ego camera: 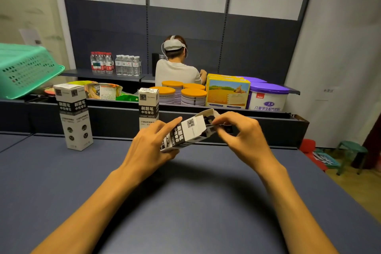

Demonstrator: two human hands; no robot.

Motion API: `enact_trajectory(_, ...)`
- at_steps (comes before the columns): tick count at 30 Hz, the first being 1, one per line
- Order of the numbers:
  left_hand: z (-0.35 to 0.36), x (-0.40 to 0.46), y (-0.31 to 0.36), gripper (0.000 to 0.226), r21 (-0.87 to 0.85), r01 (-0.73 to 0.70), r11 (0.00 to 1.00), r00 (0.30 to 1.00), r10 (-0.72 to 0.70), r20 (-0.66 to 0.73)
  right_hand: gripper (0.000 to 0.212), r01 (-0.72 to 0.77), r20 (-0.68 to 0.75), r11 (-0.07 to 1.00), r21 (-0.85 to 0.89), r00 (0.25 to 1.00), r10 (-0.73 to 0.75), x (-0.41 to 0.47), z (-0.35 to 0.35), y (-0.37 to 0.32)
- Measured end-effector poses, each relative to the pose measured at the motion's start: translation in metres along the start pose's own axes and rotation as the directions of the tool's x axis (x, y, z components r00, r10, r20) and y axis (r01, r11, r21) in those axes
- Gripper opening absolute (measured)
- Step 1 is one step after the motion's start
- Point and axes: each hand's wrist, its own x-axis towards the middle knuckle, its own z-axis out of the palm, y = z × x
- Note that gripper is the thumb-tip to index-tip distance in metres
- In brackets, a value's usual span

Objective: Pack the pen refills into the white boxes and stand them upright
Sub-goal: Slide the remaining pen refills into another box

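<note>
Three white boxes are in view, and I place everything from the one in my hands (186,132). It lies tilted above the dark table (185,202), open end up and to the right, its flap (208,114) raised. My left hand (150,144) has its grip curled round the lower end, forefinger stretched along the top face. My right hand (240,132) pinches at the open end, fingertips closed on the flap parts there; dark contents show inside the opening, too blurred to name. Just behind my left hand a second box (148,107) stands upright. Well to the left of the held box, a third box (74,116) stands upright on the table.
</note>
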Motion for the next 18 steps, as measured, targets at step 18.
enact_trajectory(18, 0.001, 0.0, 0.002, 0.094, 0.0, -0.024, 1.0, 1.0, 0.024, 0.02, 0.028, -0.038, 0.122, 0.998, 0.042, 0.992, 0.032, -0.004, 0.022, -0.005)
